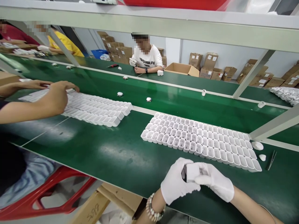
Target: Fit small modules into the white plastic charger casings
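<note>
Both my hands wear white gloves and meet at the near edge of the green bench. My left hand [175, 183] and my right hand [216, 183] are closed together on one small white plastic housing [192, 172] with a dark opening on its left side. Just beyond them lies a block of several rows of identical white housings [201, 140], open side up. A beaded bracelet [151, 209] circles my left wrist.
A co-worker's bare hand [54, 96] rests on a second block of housings [98, 109] at left. Loose white parts [257, 145] and tweezers [271, 160] lie at right. Other people sit across the green conveyor [168, 99]; cardboard boxes [210, 67] line the wall. A red stool [46, 199] stands below.
</note>
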The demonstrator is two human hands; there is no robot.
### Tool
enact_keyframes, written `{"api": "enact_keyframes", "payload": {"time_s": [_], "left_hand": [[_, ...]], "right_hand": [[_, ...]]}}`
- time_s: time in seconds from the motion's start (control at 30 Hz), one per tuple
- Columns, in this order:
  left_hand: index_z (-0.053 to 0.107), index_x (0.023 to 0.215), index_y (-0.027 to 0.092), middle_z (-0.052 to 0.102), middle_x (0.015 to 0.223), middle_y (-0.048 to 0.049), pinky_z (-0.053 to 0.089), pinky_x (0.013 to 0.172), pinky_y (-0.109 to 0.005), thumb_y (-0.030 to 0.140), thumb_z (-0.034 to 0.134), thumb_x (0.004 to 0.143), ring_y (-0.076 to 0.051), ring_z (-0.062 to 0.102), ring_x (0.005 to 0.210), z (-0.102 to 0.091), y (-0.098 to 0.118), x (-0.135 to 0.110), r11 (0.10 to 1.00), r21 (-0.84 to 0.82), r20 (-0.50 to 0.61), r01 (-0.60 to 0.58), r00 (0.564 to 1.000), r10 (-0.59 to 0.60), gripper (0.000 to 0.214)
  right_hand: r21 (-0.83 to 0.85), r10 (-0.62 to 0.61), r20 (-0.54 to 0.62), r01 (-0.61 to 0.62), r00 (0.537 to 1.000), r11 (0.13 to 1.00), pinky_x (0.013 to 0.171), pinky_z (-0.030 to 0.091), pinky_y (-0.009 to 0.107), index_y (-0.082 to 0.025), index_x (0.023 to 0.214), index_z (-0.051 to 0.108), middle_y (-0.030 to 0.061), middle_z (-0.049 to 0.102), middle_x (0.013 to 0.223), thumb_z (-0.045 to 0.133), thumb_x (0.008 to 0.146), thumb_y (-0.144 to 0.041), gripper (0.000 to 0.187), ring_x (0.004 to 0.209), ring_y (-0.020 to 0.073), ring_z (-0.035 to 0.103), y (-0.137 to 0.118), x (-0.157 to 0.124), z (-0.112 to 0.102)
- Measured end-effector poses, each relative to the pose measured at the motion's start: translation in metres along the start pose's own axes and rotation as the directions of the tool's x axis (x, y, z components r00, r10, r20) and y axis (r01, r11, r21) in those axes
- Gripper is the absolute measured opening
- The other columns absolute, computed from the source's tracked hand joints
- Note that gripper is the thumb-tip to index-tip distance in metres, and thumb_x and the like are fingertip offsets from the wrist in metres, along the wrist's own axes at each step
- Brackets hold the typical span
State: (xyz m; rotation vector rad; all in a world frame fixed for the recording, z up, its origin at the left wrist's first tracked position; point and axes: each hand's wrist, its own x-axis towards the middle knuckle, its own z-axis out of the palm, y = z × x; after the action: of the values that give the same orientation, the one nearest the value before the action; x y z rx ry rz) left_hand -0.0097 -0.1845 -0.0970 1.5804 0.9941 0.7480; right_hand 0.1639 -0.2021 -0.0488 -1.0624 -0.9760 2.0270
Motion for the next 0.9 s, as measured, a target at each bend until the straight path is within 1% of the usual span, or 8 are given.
{"api": "enact_keyframes", "payload": {"time_s": [0.07, 0.2, 0.3, 0.5, 0.6, 0.73, 0.83, 0.9], "left_hand": [[0.060, 0.106, 0.019, 0.067, 0.100, -0.0054, 0.055, 0.076, -0.036, 0.032, 0.084, 0.055, -0.022, 0.065, 0.086, -0.003, 0.003, -0.002, 1.000, 0.017, 0.073, 0.019, 0.997, -0.020, 0.058], [0.062, 0.100, 0.019, 0.071, 0.088, -0.0043, 0.056, 0.069, -0.032, 0.036, 0.082, 0.061, -0.021, 0.068, 0.077, -0.007, 0.006, -0.006, 0.999, 0.032, 0.118, -0.009, 0.993, 0.005, 0.047], [0.061, 0.094, 0.018, 0.071, 0.082, -0.0039, 0.055, 0.063, -0.030, 0.038, 0.081, 0.060, -0.019, 0.068, 0.070, -0.006, 0.003, -0.008, 0.999, 0.038, 0.090, -0.012, 0.996, 0.008, 0.044], [0.061, 0.083, 0.018, 0.069, 0.078, -0.0029, 0.052, 0.062, -0.030, 0.041, 0.084, 0.049, -0.019, 0.065, 0.067, -0.004, -0.004, -0.009, 0.989, 0.148, -0.004, -0.018, 1.000, 0.019, 0.047], [0.058, 0.086, 0.019, 0.068, 0.075, -0.0017, 0.052, 0.059, -0.029, 0.040, 0.084, 0.050, -0.019, 0.065, 0.064, -0.003, -0.003, -0.010, 0.998, 0.047, 0.026, 0.031, 0.999, -0.033, 0.049], [0.054, 0.097, 0.019, 0.065, 0.064, 0.0008, 0.051, 0.054, -0.029, 0.049, 0.078, 0.064, -0.017, 0.063, 0.057, 0.001, 0.001, -0.005, 0.955, -0.223, 0.211, 0.198, 0.966, -0.151, 0.051], [0.054, 0.098, 0.017, 0.064, 0.072, -0.0017, 0.051, 0.062, -0.030, 0.065, 0.075, 0.063, -0.017, 0.062, 0.065, 0.001, 0.002, 0.002, 0.927, -0.345, 0.218, 0.146, 0.973, -0.072, 0.063], [0.055, 0.096, 0.016, 0.061, 0.076, -0.0028, 0.047, 0.060, -0.028, 0.075, 0.067, 0.065, -0.014, 0.057, 0.063, -0.001, 0.002, 0.005, 0.932, -0.350, 0.203, 0.096, 0.979, -0.024, 0.068]], "right_hand": [[-0.007, 0.003, 0.028, -0.003, 1.000, 1.000, 0.058, 0.046, 0.025, -0.014, 0.090, 0.069, 0.0016, 0.065, 0.078, 0.083, 0.065, -0.025, 0.032, 0.063, 0.0132, 0.059, 0.005, 0.001, -0.002], [0.026, 0.032, 0.060, -0.033, 0.998, 0.999, 0.053, 0.046, 0.024, -0.013, 0.090, 0.067, 0.0007, 0.064, 0.072, 0.084, 0.062, -0.027, 0.035, 0.058, 0.0133, 0.060, 0.018, 0.005, -0.002], [0.077, 0.028, 0.062, -0.033, 0.998, 0.996, 0.052, 0.044, 0.022, -0.013, 0.081, 0.065, 0.0005, 0.064, 0.067, 0.083, 0.060, -0.029, 0.032, 0.057, 0.0124, 0.059, 0.022, 0.006, 0.003], [0.142, 0.027, 0.059, -0.035, 0.998, 0.989, 0.053, 0.042, 0.021, -0.011, 0.073, 0.065, 0.0009, 0.062, 0.062, 0.083, 0.058, -0.028, 0.029, 0.056, 0.0119, 0.059, 0.020, 0.005, 0.010], [0.162, 0.026, 0.047, -0.034, 0.999, 0.986, 0.052, 0.042, 0.021, -0.011, 0.070, 0.065, 0.0018, 0.063, 0.061, 0.085, 0.056, -0.029, 0.030, 0.055, 0.0124, 0.059, 0.020, 0.005, 0.011], [0.220, 0.020, -0.021, -0.015, 1.000, 0.975, 0.052, 0.042, 0.020, -0.009, 0.077, 0.068, 0.0035, 0.065, 0.064, 0.085, 0.063, -0.034, 0.033, 0.055, 0.0107, 0.058, 0.017, 0.003, 0.011], [0.309, 0.042, -0.070, -0.018, 0.997, 0.951, 0.054, 0.041, 0.018, -0.009, 0.077, 0.068, 0.0023, 0.062, 0.063, 0.076, 0.077, -0.047, 0.039, 0.054, 0.0072, 0.054, 0.013, 0.002, 0.011], [0.385, 0.087, -0.091, -0.046, 0.992, 0.922, 0.055, 0.042, 0.017, -0.010, 0.078, 0.068, 0.0017, 0.061, 0.064, 0.069, 0.083, -0.052, 0.043, 0.054, 0.0061, 0.053, 0.010, 0.002, 0.011]]}}
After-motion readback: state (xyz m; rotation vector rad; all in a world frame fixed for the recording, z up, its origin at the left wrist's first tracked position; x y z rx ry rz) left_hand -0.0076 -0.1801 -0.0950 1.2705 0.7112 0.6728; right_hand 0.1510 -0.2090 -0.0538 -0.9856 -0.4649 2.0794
